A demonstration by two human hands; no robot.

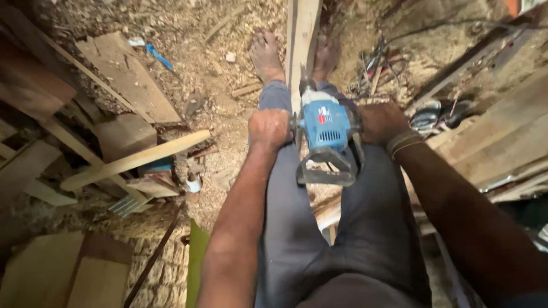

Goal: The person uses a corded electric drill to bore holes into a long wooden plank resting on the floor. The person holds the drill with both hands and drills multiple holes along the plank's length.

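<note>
Your left hand (269,128) and right hand (381,122) each have fingers curled tight around a side grip of the blue power tool (325,134), bearing on the long wooden plank (302,40) between your bare feet; press evenly, wrists level.

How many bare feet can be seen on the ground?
2. The left foot stands on the sawdust to the left of the plank; the right foot is at the plank's right edge, partly hidden by it. Both are beyond the blue drill.
</note>
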